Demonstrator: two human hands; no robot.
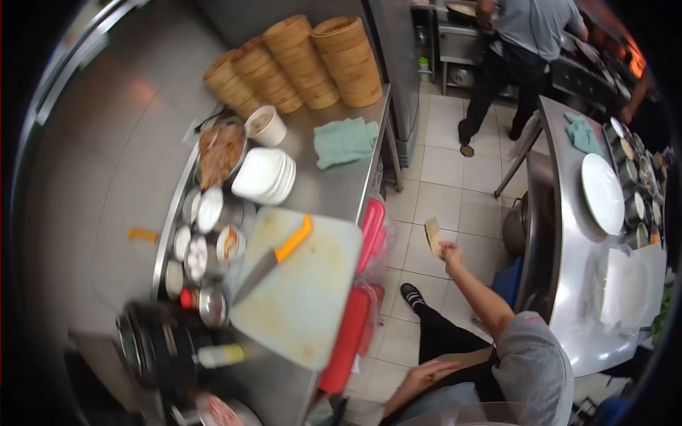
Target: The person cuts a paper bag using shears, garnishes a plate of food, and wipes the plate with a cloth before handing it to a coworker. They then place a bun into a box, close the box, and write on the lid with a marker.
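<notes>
My right hand [450, 257] reaches out over the tiled floor, its fingers closed on one end of a small flat tan piece [432, 238] that looks like card or folded paper. Close to my body, my left hand [430, 372] has its fingers stretched out together, pointing right. A tan strip [469, 357] lies just past those fingertips, against my dark clothing. To the left, a knife [291, 241] with an orange handle lies on a white cutting board [305, 298] on the steel counter [312, 188], apart from both hands.
Bamboo steamers [348, 64] stand in stacks at the counter's far end, near a green cloth [344, 142] and stacked white dishes [264, 176]. Red bins [348, 334] sit beside the counter. A steel table [575, 284] on the right holds a white plate [602, 193]. A person [529, 35] stands ahead.
</notes>
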